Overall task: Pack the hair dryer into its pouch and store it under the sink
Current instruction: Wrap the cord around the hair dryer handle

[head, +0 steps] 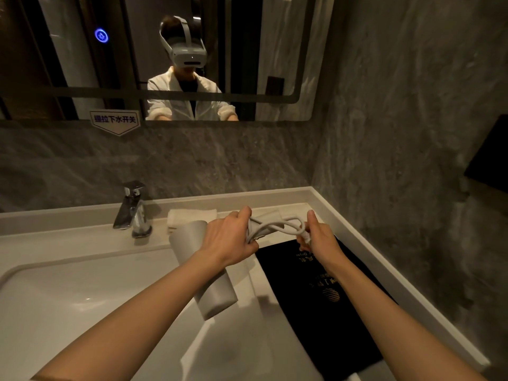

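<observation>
A light grey hair dryer (pixel 204 273) hangs above the counter, its long barrel pointing toward me. My left hand (pixel 229 237) is shut on its handle, with loops of the white cord (pixel 277 226) bunched against it. My right hand (pixel 316 237) pinches the far end of the cord loop, where the plug seems to be. Under both hands a black pouch (pixel 316 306) with gold print lies flat on the counter, to the right of the basin.
A white sink basin (pixel 82 295) fills the left, with a chrome faucet (pixel 133 210) behind it. A folded white towel (pixel 189 215) lies by the back ledge. A grey stone wall stands close on the right, and a mirror hangs above.
</observation>
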